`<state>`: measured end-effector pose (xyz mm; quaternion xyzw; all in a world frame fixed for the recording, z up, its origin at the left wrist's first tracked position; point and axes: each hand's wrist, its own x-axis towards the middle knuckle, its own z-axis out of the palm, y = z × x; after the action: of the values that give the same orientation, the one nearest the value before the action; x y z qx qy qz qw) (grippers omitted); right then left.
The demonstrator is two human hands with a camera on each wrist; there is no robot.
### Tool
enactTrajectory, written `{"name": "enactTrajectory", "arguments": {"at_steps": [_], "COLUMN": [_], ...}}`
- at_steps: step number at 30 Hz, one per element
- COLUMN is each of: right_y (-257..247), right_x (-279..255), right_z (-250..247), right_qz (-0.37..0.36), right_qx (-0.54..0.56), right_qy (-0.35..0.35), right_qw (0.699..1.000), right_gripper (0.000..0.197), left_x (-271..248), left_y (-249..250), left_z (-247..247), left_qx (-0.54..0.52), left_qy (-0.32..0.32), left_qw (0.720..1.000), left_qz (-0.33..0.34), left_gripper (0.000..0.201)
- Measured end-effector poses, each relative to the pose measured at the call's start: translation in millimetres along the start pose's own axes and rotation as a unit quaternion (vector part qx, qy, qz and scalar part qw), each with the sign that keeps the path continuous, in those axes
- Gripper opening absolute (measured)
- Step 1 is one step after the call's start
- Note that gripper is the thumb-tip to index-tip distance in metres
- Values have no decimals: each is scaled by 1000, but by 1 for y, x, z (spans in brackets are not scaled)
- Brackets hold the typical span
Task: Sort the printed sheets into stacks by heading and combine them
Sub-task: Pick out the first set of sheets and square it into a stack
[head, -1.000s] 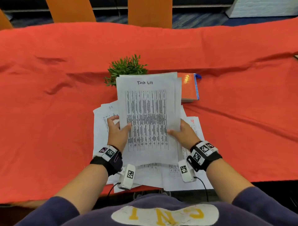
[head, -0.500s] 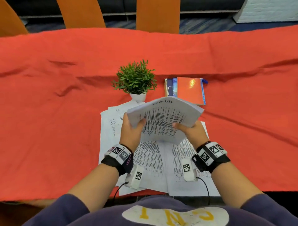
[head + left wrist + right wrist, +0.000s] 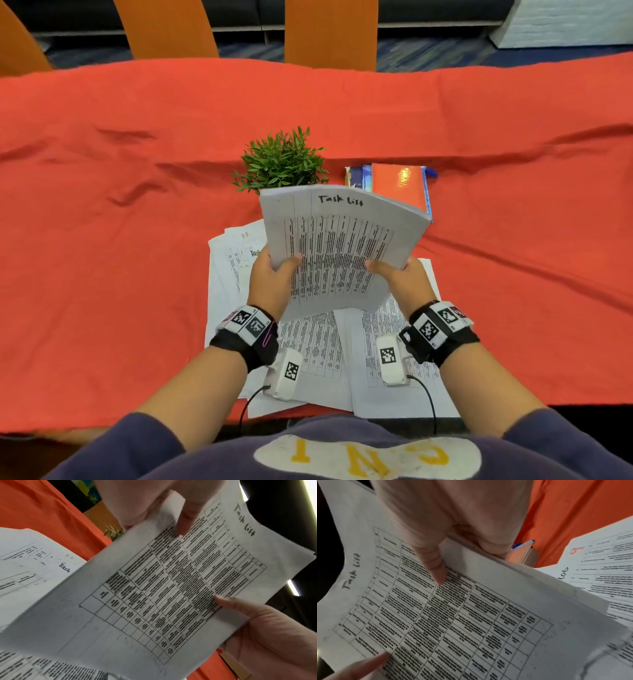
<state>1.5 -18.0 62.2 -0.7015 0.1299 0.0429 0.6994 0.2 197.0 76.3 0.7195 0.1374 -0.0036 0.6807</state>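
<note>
A stack of printed sheets (image 3: pixel 339 246) with the handwritten heading "Task list" is lifted off the table and tilted up, bowed across its width. My left hand (image 3: pixel 274 277) grips its left edge, thumb on the top page. My right hand (image 3: pixel 400 277) grips its right edge, thumb on the print. In the left wrist view the same stack (image 3: pixel 171 588) fills the frame; in the right wrist view it (image 3: pixel 453 615) does too. More sheets (image 3: pixel 318 346) lie on the red cloth below, one headed "Task" (image 3: pixel 65 568), one marked with a red 9 (image 3: pixel 576 550).
A small green potted plant (image 3: pixel 281 161) stands just beyond the stack. An orange-covered book (image 3: pixel 397 186) lies on other books to its right. The red tablecloth (image 3: pixel 120 274) spreads wide on both sides. Orange chair backs (image 3: pixel 329 31) stand behind the table.
The held stack went from upright facing me, down to nearly flat, and is tilted back up now. Both hands kept their grip on its edges.
</note>
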Motion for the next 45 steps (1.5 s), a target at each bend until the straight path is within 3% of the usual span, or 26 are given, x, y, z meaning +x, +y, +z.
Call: {"name": "enactTrajectory", "arguments": {"at_steps": [5, 8, 13, 17, 20, 22, 25, 27, 28, 30, 36, 45], "right_y": [14, 32, 40, 49, 64, 76, 96, 105, 108, 113, 117, 99], "right_x": [1, 1, -2, 3, 18, 24, 26, 21, 17, 11, 3, 8], "right_z": [-2, 2, 13, 4, -24, -51, -88, -100, -103, -106, -115, -131], "right_qz": [10, 53, 50, 64, 80, 114, 210, 272, 292, 304, 234, 169], "right_qx": [-41, -35, -20, -109, -166, -251, -422, -458, -449, -413, -346, -350], "right_qy": [-22, -9, 4, -48, -31, 26, 114, 136, 140, 141, 169, 181], "right_qw": [999, 998, 999, 991, 982, 961, 874, 835, 833, 847, 893, 903], "right_gripper": [24, 21, 21, 23, 26, 30, 49, 66, 73, 74, 28, 17], "left_x": [-5, -9, -10, -8, 1, 7, 15, 16, 16, 16, 12, 10], "left_y": [-9, -17, -25, -26, -25, -24, -26, -28, -29, -32, -46, -55], "left_z": [-2, 2, 2, -4, -15, -24, -38, -45, -48, -52, -58, -63], "left_qx": [2, 4, 17, 52, 66, 64, 51, 44, 35, 16, -12, 14], "left_qy": [4, 6, 14, 18, 44, 63, 89, 105, 112, 124, 136, 113], "left_qw": [1000, 1000, 999, 998, 997, 996, 994, 993, 992, 990, 983, 985], "left_qz": [-10, -22, -29, -12, -7, -14, -28, -41, -50, -71, -126, -128], "left_gripper": [31, 30, 25, 19, 8, 8, 15, 21, 23, 28, 34, 32]}}
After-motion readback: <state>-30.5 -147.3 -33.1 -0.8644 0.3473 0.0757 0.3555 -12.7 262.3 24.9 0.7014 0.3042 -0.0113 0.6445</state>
